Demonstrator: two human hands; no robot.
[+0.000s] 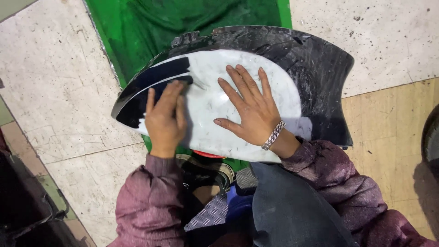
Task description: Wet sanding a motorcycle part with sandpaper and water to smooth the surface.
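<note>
A curved black vehicle body panel [320, 77] rests across my lap, most of its upper face covered in a white, dull, sanded-looking coat. My left hand [165, 120] presses flat on the panel near its pointed left end, fingers together over the edge between white and glossy black; something small may lie under the fingertips, but I cannot tell. My right hand [254, 110] lies palm down with fingers spread on the white middle of the panel. A silver chain bracelet [273, 136] circles the right wrist. Both sleeves are maroon.
A green sheet [151, 27] lies on the floor beyond the panel. Pale speckled floor tiles [55, 91] spread left and top right, a tan tile [388, 132] at right. A dark object [27, 206] sits bottom left, another dark rounded one [432, 137] at the right edge.
</note>
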